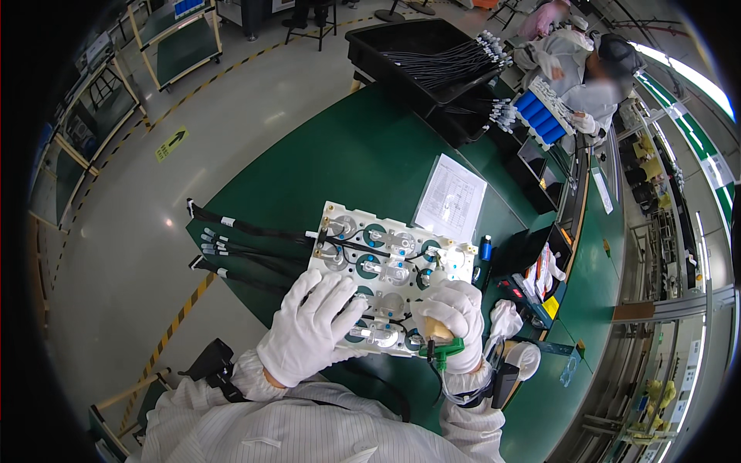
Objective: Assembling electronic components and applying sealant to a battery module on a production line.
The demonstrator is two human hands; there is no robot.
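A white plate assembly [390, 239] lies on the green table in front of me, with round metal terminals, clear-looking connecting pieces and small blue spots. Black cables [270, 231] with white-tagged ends run out of its left side. My left hand [312, 324], white-gloved, rests with fingers stretched out over the plate's lower left part. My right hand [451, 312], also gloved, is curled over the lower right part. A green piece [441, 351] with a black part sits at its near side. What those curled fingers hold is hidden; a tan patch shows between them.
A printed sheet [451, 199] lies beyond the plate, a small blue-capped bottle [485, 248] beside it. Black trays of cables [432, 65] stand at the far end. Bins [532, 255] and a white roll [525, 359] are at right. A co-worker [575, 69] handles a blue-cylinder module [543, 116].
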